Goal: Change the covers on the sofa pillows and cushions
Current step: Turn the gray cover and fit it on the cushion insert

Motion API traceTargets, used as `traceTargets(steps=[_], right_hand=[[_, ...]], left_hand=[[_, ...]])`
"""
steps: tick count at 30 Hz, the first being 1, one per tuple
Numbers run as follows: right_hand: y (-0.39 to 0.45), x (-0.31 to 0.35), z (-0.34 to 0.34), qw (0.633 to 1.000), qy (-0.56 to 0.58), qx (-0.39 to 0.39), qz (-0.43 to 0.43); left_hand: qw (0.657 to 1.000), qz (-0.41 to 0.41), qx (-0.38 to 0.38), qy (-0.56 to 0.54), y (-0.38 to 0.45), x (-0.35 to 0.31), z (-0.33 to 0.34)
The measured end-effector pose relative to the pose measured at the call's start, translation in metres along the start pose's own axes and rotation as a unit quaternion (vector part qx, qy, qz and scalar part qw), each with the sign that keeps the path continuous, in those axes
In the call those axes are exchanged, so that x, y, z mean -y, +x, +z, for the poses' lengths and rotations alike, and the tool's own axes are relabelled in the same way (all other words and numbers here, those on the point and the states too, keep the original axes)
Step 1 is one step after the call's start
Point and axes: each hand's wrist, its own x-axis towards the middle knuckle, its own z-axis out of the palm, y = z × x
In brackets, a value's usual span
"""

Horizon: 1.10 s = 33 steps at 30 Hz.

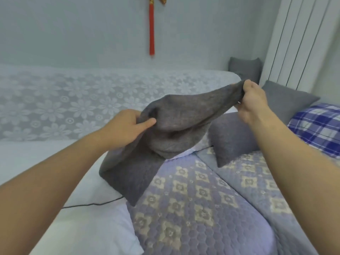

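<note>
Over the quilted sofa seat (pixel 193 199), both hands hold a grey cover (pixel 176 116) stretched in the air. Left hand (pixel 127 126) pinches its lower-left edge, thumb on top; right hand (pixel 252 100) has its grip bunched round the upper-right corner. Grey pillow (pixel 132 173) lies just below, plaid pillow (pixel 318 126) off right.

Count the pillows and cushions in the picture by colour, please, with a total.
Grey: 4, namely the grey cover piece held by both hands, the cushion beside it, one behind the right hand, and one in the far corner.
Blue-and-white plaid: 1.
Total: 5
</note>
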Motion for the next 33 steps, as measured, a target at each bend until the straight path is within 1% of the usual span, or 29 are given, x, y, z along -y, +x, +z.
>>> traceTargets(steps=[1, 2, 3, 4, 5, 6, 7, 8, 9, 10, 11, 12, 14, 15, 16, 17, 18, 19, 21, 22, 23, 25, 26, 27, 28, 29, 30, 31, 33], right_hand=[[0.002, -0.006, -0.007, 0.998, -0.057, -0.040, 0.004], [0.002, -0.015, -0.017, 0.989, -0.122, -0.088, 0.010], [-0.007, -0.020, -0.027, 0.979, -0.169, -0.109, 0.028], [-0.016, -0.026, -0.037, 0.973, -0.206, -0.087, 0.063], [-0.032, -0.029, -0.042, 0.966, -0.239, -0.021, 0.098], [-0.045, -0.030, -0.042, 0.948, -0.294, 0.077, 0.099], [-0.063, -0.026, -0.037, 0.918, -0.342, 0.185, 0.078], [-0.076, -0.022, -0.028, 0.889, -0.363, 0.277, 0.041], [-0.089, -0.017, -0.016, 0.868, -0.360, 0.342, 0.003], [-0.098, -0.013, -0.002, 0.860, -0.342, 0.379, -0.027], [-0.104, -0.011, 0.011, 0.861, -0.313, 0.399, -0.042], [-0.108, -0.012, 0.023, 0.872, -0.278, 0.401, -0.043], [-0.114, -0.020, 0.035, 0.911, -0.217, 0.351, -0.014], [-0.119, -0.029, 0.032, 0.927, -0.212, 0.309, 0.000], [-0.126, -0.042, 0.023, 0.931, -0.244, 0.273, -0.001], [-0.138, -0.055, 0.010, 0.915, -0.303, 0.265, -0.016], [-0.153, -0.070, -0.004, 0.882, -0.366, 0.295, -0.021], [-0.170, -0.083, -0.015, 0.841, -0.410, 0.352, 0.007], [-0.203, -0.109, -0.026, 0.759, -0.458, 0.455, 0.080], [-0.217, -0.121, -0.026, 0.730, -0.469, 0.487, 0.095], [-0.225, -0.130, -0.025, 0.714, -0.484, 0.498, 0.089], [-0.210, -0.134, -0.029, 0.703, -0.529, 0.468, 0.078], [-0.188, -0.128, -0.036, 0.711, -0.555, 0.425, 0.078], [-0.159, -0.116, -0.042, 0.740, -0.564, 0.360, 0.070], [-0.127, -0.098, -0.047, 0.782, -0.555, 0.279, 0.053], [-0.094, -0.074, -0.048, 0.813, -0.550, 0.192, 0.016], [-0.065, -0.046, -0.043, 0.821, -0.559, 0.109, -0.043], [-0.042, -0.017, -0.034, 0.818, -0.565, 0.037, -0.106], [-0.017, 0.042, -0.010, 0.829, -0.515, -0.068, -0.209]], left_hand=[[0.998, -0.008, -0.010, 0.066, -0.002, 0.011, 0.005], [0.991, -0.024, -0.043, 0.125, -0.002, 0.024, 0.007], [0.979, -0.048, -0.087, 0.176, -0.002, 0.038, 0.008], [0.963, -0.085, -0.117, 0.226, -0.001, 0.051, 0.009], [0.945, -0.120, -0.130, 0.274, -0.001, 0.057, 0.012], [0.936, -0.146, -0.123, 0.298, -0.002, 0.055, 0.016], [0.941, -0.154, -0.087, 0.290, -0.001, 0.051, 0.024], [0.968, -0.124, -0.039, 0.215, -0.001, 0.036, 0.033], [0.992, -0.075, 0.020, 0.099, -0.001, 0.016, 0.044], [0.996, -0.031, 0.083, -0.020, -0.003, -0.011, 0.053], [0.987, 0.013, 0.132, -0.087, -0.004, -0.033, 0.065], [0.985, 0.045, 0.134, -0.102, -0.002, -0.044, 0.079], [0.991, 0.057, 0.054, -0.109, 0.003, -0.049, 0.095], [0.993, 0.034, 0.025, -0.109, 0.004, -0.043, 0.099], [0.993, -0.007, 0.013, -0.118, 0.001, -0.036, 0.102], [0.989, -0.051, 0.011, -0.138, -0.002, -0.028, 0.104], [0.983, -0.091, 0.014, -0.161, -0.007, -0.020, 0.104], [0.974, -0.125, 0.015, -0.186, -0.011, -0.013, 0.105], [0.955, -0.171, 0.015, -0.241, -0.015, -0.006, 0.109], [0.944, -0.193, 0.010, -0.268, -0.014, -0.004, 0.109], [0.929, -0.214, -0.001, -0.301, -0.010, -0.002, 0.108], [0.891, -0.253, -0.042, -0.375, 0.001, 0.006, 0.094], [0.868, -0.274, -0.075, -0.408, 0.008, 0.012, 0.082], [0.850, -0.291, -0.112, -0.425, 0.017, 0.018, 0.069], [0.846, -0.301, -0.139, -0.418, 0.027, 0.022, 0.056], [0.854, -0.299, -0.149, -0.400, 0.037, 0.020, 0.045], [0.867, -0.286, -0.147, -0.381, 0.047, 0.011, 0.035], [0.880, -0.260, -0.153, -0.367, 0.062, -0.001, 0.026], [0.881, -0.216, -0.173, -0.385, 0.093, -0.038, 0.006]])
